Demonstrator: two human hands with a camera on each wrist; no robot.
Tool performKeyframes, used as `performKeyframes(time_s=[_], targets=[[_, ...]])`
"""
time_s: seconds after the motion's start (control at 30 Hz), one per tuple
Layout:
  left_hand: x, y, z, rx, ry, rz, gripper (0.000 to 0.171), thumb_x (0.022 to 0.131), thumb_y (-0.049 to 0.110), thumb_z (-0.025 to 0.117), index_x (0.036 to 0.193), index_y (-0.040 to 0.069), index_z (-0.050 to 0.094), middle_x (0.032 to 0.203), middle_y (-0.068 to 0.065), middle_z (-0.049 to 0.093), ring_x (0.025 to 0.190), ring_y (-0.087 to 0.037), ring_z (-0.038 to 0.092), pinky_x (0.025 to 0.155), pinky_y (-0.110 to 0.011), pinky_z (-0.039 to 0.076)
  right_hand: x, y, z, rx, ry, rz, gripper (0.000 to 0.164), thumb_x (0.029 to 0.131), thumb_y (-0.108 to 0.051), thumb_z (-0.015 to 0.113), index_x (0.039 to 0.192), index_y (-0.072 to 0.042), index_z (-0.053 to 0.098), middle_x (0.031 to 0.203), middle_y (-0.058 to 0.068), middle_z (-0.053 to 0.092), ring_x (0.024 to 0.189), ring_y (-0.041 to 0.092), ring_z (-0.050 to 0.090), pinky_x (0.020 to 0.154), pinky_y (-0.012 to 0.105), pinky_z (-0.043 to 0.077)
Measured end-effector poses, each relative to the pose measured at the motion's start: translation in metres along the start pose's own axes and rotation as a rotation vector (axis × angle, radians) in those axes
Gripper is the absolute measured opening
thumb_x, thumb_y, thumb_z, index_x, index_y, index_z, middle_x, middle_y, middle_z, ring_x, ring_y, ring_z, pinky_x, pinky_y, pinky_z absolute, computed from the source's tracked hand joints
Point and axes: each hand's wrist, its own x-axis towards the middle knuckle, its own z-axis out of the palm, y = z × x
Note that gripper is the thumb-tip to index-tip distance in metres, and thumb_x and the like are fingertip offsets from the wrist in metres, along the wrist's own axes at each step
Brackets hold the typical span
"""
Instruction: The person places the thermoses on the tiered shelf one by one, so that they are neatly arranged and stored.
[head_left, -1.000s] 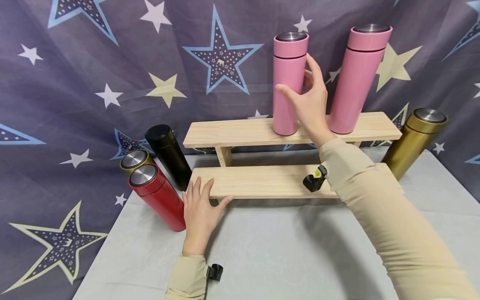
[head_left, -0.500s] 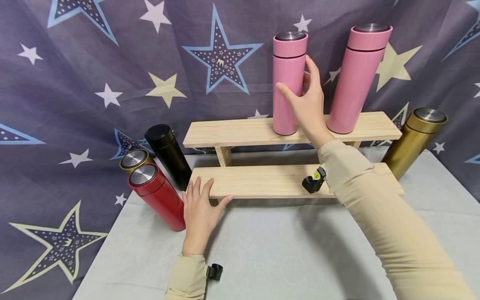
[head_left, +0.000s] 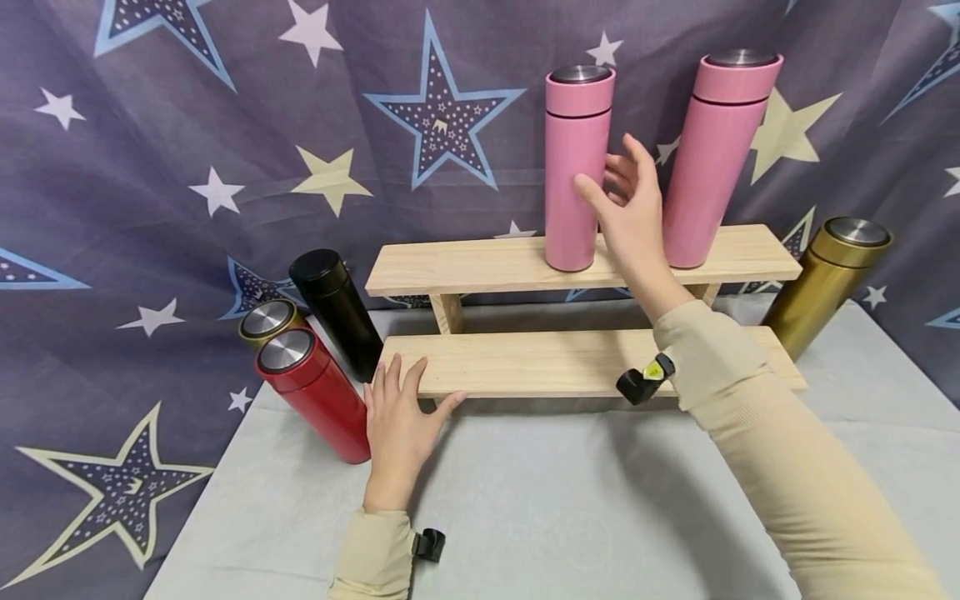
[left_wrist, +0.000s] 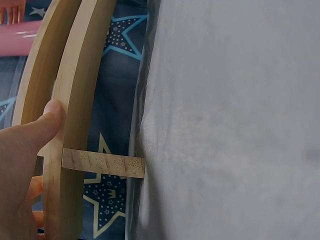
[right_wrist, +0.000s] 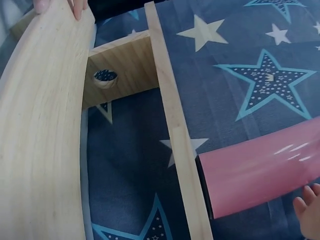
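the left pink bottle (head_left: 576,167) stands on the upper board (head_left: 465,265), just left of the right hand (head_left: 633,212), its long axis upright. that hand is much the nearer of the 2. its thumb and fingers are loosely spread, not wrapped round the bottle; whether the thumb tip touches it, i cannot tell. just right of this hand stands the right pink bottle (head_left: 712,167). the left hand (head_left: 401,429), lower and well left, grasps nothing, its extended fingers resting on the lower board (head_left: 517,362), with the red bottle (head_left: 322,400) just to its left.
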Motion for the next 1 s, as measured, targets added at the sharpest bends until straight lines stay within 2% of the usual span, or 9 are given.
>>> performKeyframes(time_s=[0.3, 0.53, 0.73, 1.0], targets=[[0.000, 0.000, 0.000, 0.001, -0.007, -0.005, 0.079, 0.077, 0.061, 0.075, 0.138, 0.013, 0.058, 0.151, -0.023, 0.039, 0.145, -0.040, 0.024, 0.117, -0.059, 0.014, -0.021, -0.003, -0.023, 0.061, -0.016, -0.074, 0.066, 0.092, -0.011, 0.068, 0.150, -0.006, 0.038, 0.138, 0.016, 0.054, 0.128, 0.026, 0.050, 0.107, 0.033, 0.039], [0.000, 0.000, 0.000, 0.002, -0.005, -0.004, 0.080, 0.077, 0.061, 0.075, 0.138, 0.013, 0.057, 0.151, -0.023, 0.039, 0.144, -0.041, 0.025, 0.116, -0.060, 0.015, -0.041, -0.004, -0.047, 0.097, -0.025, -0.105, 0.058, 0.092, -0.009, 0.069, 0.145, -0.010, 0.047, 0.133, 0.010, 0.058, 0.125, 0.021, 0.053, 0.108, 0.034, 0.037], [-0.001, 0.001, 0.001, 0.000, -0.002, -0.001, 0.080, 0.077, 0.061, 0.075, 0.138, 0.013, 0.058, 0.151, -0.023, 0.039, 0.144, -0.040, 0.025, 0.117, -0.059, 0.014, -0.060, 0.005, -0.067, 0.178, 0.007, -0.168, 0.049, 0.091, 0.000, 0.067, 0.138, -0.006, 0.054, 0.127, 0.014, 0.063, 0.118, 0.023, 0.059, 0.101, 0.028, 0.043], [-0.001, 0.000, 0.000, 0.005, 0.009, 0.006, 0.079, 0.077, 0.061, 0.075, 0.137, 0.012, 0.058, 0.150, -0.024, 0.040, 0.144, -0.041, 0.026, 0.117, -0.060, 0.015, -0.080, 0.015, -0.089, 0.270, -0.003, -0.182, 0.048, 0.091, 0.006, 0.065, 0.137, -0.001, 0.055, 0.125, 0.010, 0.065, 0.115, 0.022, 0.058, 0.100, 0.024, 0.044]])
